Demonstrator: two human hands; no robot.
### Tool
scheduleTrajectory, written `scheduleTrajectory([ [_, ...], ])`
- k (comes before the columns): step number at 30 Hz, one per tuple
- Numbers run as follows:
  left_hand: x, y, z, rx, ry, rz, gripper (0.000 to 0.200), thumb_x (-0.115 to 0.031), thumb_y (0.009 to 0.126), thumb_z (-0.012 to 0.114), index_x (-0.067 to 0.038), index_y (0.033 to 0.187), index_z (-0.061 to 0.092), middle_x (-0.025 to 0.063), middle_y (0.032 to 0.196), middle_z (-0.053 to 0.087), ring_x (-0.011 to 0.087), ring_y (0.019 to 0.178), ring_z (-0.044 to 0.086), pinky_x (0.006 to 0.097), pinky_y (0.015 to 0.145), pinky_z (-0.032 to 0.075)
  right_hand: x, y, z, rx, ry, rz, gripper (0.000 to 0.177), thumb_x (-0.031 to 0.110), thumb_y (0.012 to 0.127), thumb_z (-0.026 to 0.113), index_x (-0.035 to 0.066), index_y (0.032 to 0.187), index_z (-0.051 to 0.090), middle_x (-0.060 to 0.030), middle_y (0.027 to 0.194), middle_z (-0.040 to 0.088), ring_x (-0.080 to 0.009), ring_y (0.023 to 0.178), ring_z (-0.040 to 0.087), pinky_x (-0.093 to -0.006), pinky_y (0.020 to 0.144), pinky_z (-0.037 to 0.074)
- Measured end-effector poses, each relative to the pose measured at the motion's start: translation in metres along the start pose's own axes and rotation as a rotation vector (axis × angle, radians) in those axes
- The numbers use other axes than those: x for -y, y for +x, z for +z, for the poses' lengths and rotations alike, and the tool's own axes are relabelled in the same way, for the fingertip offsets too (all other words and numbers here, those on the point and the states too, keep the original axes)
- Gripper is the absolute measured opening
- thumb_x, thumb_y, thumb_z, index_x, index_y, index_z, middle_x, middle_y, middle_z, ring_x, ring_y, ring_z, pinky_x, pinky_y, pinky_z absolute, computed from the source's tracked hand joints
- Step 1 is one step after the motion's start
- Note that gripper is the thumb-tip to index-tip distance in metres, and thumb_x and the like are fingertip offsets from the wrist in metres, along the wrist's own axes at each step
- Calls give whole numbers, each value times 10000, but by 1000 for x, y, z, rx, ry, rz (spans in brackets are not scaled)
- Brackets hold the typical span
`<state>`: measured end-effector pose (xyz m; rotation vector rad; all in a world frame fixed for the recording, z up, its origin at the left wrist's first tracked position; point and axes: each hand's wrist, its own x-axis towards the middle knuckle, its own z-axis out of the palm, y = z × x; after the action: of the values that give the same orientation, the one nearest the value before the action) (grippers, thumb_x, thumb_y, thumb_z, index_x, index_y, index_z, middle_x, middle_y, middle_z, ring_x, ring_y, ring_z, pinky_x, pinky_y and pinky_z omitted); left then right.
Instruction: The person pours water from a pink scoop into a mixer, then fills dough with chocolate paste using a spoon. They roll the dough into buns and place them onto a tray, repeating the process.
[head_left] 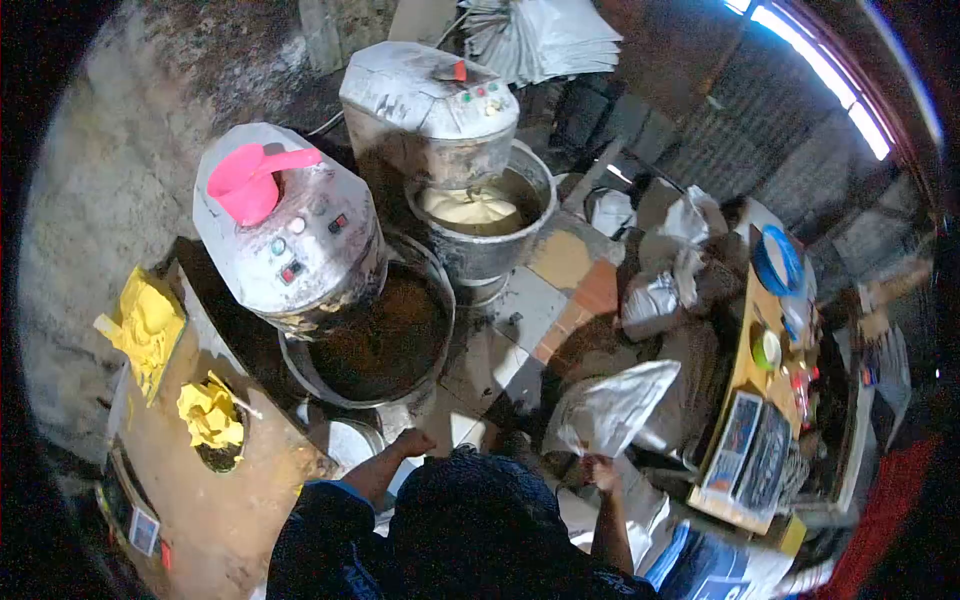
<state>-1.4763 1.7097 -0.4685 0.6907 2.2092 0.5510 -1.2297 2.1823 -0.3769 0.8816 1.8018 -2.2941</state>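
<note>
My left hand (413,442) is out in front of my dark clothing with its fingers curled in. It is near a round light-coloured container (352,440) below the nearer mixer; whether it holds anything is hidden. On the other side, my right hand (600,472) grips a white sack (620,405), whose upper part fans out above the fingers. The nearer mixer (290,225) has a pink dipper (250,180) lying on its top. Its bowl (290,365) looks dark inside.
A second mixer (430,100) stands behind, pale dough (475,207) in its bowl. Yellow stuff (212,412) sits on the left table (250,500). At right, a wooden table (735,440) carries a blue basin (778,262). Stacked sacks (545,40) are at the back.
</note>
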Motion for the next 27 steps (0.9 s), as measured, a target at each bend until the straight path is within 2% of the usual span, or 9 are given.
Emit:
scheduleTrajectory([
  [1,-22,8,-24,-4,-80,-63,400,-418,800,535,-59,666,650,119,666,632,300,647,619,448,631,473,5,22,-23,151,313,-70,344,215,857,576,-43,1082,607,-110,874,651,-159,610,586,-278,467,419],
  [4,-48,28,-63,-70,-103,-113,396,-435,828,526,-88,734,691,149,733,657,312,707,636,448,681,494,112,90,2,-279,-453,8,296,209,843,551,-51,925,666,-80,732,647,-123,540,554,-265,462,417],
  [7,-49,58,-41,-9,125,-257,378,-477,842,520,-160,830,724,132,853,683,303,815,649,433,742,510,185,186,21,-212,-430,-111,261,238,863,563,-3,816,652,-44,682,605,-109,571,519,-254,506,400],
  [9,-52,47,-38,20,115,-311,353,-470,845,520,-186,843,730,115,902,686,288,877,645,415,774,510,118,322,-30,-140,-700,-688,192,200,879,621,20,809,623,-27,648,524,-129,573,475,-292,527,409],
  [12,-52,44,-18,-192,-285,-278,260,-398,835,577,-184,897,712,93,918,685,274,904,643,387,775,521,268,399,91,-27,-1115,-550,418,418,852,569,33,978,669,-171,791,652,-308,751,634,-461,741,481],
  [17,-112,46,0,-412,-477,-599,206,-335,805,650,-135,846,676,87,873,679,258,838,648,374,740,515,483,402,337,414,-828,-855,271,288,885,588,28,890,666,-111,702,656,-226,586,613,-350,573,471],
  [21,-98,82,108,-917,-1075,-260,299,-403,760,703,-139,898,679,126,888,680,310,861,653,401,739,519,546,350,503,765,-613,-1065,206,189,875,608,-6,926,650,-139,774,674,-213,731,671,-310,636,489],
  [22,-107,71,90,-641,-794,-600,338,-438,744,708,-146,912,686,136,887,683,325,877,653,416,763,521,533,354,541,915,-408,-942,217,184,871,609,-21,935,643,-166,795,674,-234,780,682,-309,661,496],
  [27,-131,103,71,-578,-774,-926,378,-463,779,657,-127,950,690,145,917,685,320,885,655,425,813,517,537,313,696,1185,-830,-677,387,382,874,583,9,936,666,-147,746,667,-220,733,661,-332,654,493],
])
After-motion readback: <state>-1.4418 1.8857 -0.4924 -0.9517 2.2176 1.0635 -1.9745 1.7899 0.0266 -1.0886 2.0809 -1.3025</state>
